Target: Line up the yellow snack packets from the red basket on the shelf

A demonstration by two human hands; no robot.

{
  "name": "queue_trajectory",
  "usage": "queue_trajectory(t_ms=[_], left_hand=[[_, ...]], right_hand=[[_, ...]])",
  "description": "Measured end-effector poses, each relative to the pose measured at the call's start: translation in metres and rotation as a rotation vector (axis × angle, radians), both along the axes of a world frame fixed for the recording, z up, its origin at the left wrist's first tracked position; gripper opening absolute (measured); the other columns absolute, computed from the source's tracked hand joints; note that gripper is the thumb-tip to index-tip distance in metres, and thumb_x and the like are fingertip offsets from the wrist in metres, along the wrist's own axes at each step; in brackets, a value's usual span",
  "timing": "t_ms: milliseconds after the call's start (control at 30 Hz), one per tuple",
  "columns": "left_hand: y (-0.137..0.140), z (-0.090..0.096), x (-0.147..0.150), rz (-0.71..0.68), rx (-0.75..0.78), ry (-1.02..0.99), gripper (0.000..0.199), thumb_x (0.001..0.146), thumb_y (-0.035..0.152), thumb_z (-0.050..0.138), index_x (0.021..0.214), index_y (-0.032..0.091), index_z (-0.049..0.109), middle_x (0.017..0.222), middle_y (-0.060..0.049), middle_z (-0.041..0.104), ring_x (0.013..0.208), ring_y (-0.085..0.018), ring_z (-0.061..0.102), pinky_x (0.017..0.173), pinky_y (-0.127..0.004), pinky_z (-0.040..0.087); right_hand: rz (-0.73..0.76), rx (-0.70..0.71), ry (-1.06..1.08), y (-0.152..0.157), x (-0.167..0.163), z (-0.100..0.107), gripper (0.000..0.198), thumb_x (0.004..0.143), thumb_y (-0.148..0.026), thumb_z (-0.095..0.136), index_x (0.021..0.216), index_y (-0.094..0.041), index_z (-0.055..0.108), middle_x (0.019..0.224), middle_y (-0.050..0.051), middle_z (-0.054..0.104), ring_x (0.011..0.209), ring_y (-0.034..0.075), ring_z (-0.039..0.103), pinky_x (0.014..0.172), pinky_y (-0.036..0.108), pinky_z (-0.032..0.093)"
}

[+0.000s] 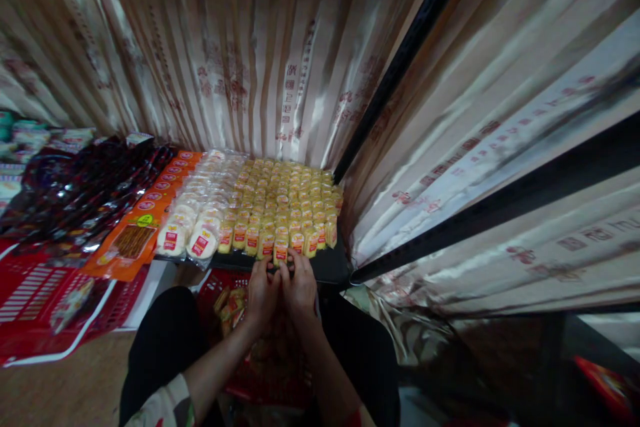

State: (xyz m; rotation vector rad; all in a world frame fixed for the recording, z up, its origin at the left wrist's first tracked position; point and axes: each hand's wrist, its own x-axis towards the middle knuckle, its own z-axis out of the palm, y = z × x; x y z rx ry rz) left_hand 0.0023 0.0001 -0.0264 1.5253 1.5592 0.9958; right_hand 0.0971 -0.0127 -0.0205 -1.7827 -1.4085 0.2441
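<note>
At the front edge of the black shelf (327, 265), a small yellow snack packet (281, 252) with a red label stands between my hands. My left hand (263, 292) has its fingers closed at the packet's lower left. From the right, my right hand (299, 285) grips the same packet, fingers curled over its lower side. Behind it, similar yellow packets (285, 203) stand in tight rows. Beneath my forearms, a red basket (207, 287) between my knees holds more wrapped snacks (231, 307), partly hidden by my arms.
Left of the yellow rows lie round white wrapped crackers (203, 240), orange snack bags (133, 240) and dark shiny packs (85, 180). A second red basket (30, 293) with a white handle is at far left. Printed curtains (240, 47) and black poles (400, 67) enclose the back and right.
</note>
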Motion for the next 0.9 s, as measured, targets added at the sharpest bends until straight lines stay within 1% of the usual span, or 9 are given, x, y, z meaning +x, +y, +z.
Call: queue_trajectory(t_ms=[133,267,433,533,600,667,767,833,900], left_hand=[[0.000,-0.002,0.003,0.013,0.072,-0.011,0.027,0.078,0.027,0.050,0.099,0.014,0.059,0.092,-0.009,0.059,0.081,-0.019,0.059,0.074,-0.035,0.051],[-0.002,0.001,-0.001,0.006,0.117,-0.033,0.022,0.078,0.029,0.049,0.092,0.016,0.059,0.087,-0.007,0.057,0.074,-0.017,0.058,0.071,-0.033,0.051],[-0.001,0.023,-0.006,-0.006,0.128,-0.109,0.023,0.077,0.038,0.049,0.081,0.017,0.058,0.082,-0.005,0.057,0.065,-0.015,0.056,0.061,-0.029,0.050],[0.004,0.036,-0.008,-0.031,0.073,-0.139,0.027,0.075,0.044,0.052,0.077,0.017,0.057,0.075,-0.003,0.058,0.059,-0.013,0.054,0.058,-0.026,0.048],[0.007,0.044,-0.009,-0.035,0.024,-0.159,0.031,0.072,0.046,0.056,0.082,0.016,0.056,0.070,0.000,0.058,0.055,-0.011,0.051,0.055,-0.025,0.046],[0.011,0.053,-0.009,-0.048,0.011,-0.183,0.038,0.068,0.045,0.060,0.093,0.016,0.055,0.071,0.001,0.058,0.052,-0.010,0.050,0.053,-0.023,0.045],[0.018,0.068,-0.008,-0.079,0.042,-0.207,0.045,0.068,0.042,0.061,0.104,0.017,0.053,0.077,0.001,0.058,0.056,-0.009,0.052,0.056,-0.022,0.046],[0.026,0.080,-0.006,-0.059,0.063,-0.228,0.044,0.069,0.043,0.060,0.104,0.018,0.054,0.080,0.001,0.057,0.059,-0.009,0.053,0.056,-0.022,0.046],[0.037,0.092,-0.002,-0.016,0.091,-0.288,0.045,0.068,0.043,0.061,0.104,0.018,0.053,0.083,0.000,0.056,0.058,-0.008,0.053,0.053,-0.021,0.046]], right_hand=[[-0.009,0.009,0.042,0.000,-0.004,0.003,0.022,0.083,-0.026,0.046,0.097,-0.017,0.060,0.096,0.009,0.060,0.091,0.020,0.055,0.083,0.033,0.044],[-0.002,-0.053,0.139,-0.001,-0.002,0.007,0.019,0.080,-0.026,0.050,0.095,-0.018,0.058,0.088,0.004,0.060,0.076,0.017,0.055,0.075,0.031,0.045],[-0.071,-0.033,0.338,0.000,-0.001,0.009,0.024,0.077,-0.030,0.054,0.097,-0.018,0.057,0.082,0.001,0.060,0.067,0.014,0.055,0.068,0.027,0.046],[-0.062,0.020,0.415,0.000,-0.001,0.013,0.028,0.076,-0.031,0.055,0.101,-0.018,0.057,0.074,-0.002,0.058,0.061,0.012,0.053,0.062,0.025,0.046],[-0.047,0.044,0.428,-0.002,0.000,0.019,0.028,0.076,-0.030,0.055,0.101,-0.018,0.058,0.069,-0.003,0.057,0.058,0.012,0.053,0.058,0.023,0.045],[-0.005,0.060,0.418,-0.004,0.003,0.025,0.026,0.078,-0.030,0.054,0.100,-0.018,0.060,0.071,-0.002,0.058,0.058,0.011,0.053,0.056,0.022,0.045],[0.037,0.126,0.367,-0.005,0.018,0.032,0.025,0.084,-0.030,0.047,0.101,-0.019,0.060,0.093,0.006,0.063,0.074,0.013,0.059,0.063,0.024,0.048],[-0.045,0.200,0.287,-0.001,0.035,0.030,0.030,0.088,-0.030,0.039,0.108,-0.018,0.058,0.110,0.011,0.060,0.097,0.017,0.057,0.079,0.030,0.049],[-0.168,0.230,0.192,0.008,0.053,0.023,0.038,0.089,-0.032,0.034,0.118,-0.015,0.053,0.123,0.014,0.054,0.117,0.021,0.047,0.095,0.039,0.041]])
